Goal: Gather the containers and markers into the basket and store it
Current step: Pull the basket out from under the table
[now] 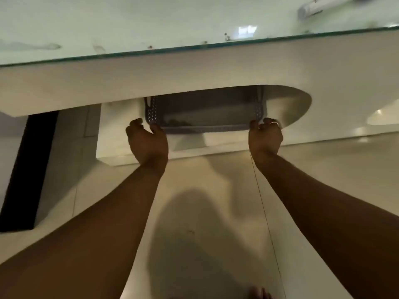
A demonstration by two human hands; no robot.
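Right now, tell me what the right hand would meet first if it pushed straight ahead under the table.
The right hand already grips the grey perforated basket at its near corner; beyond it the table's lower shelf looks free, though depth is dim.

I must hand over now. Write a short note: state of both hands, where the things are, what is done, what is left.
Left hand: grips the near left corner of the basket.
Right hand: grips its near right corner.
Basket: grey, perforated, mostly inside the shelf opening under the glass-topped table. Its contents are too dark to identify.
Done: basket nearly stored.
Left: probably push it fully in, release. A blurred object lies on the table; check it.
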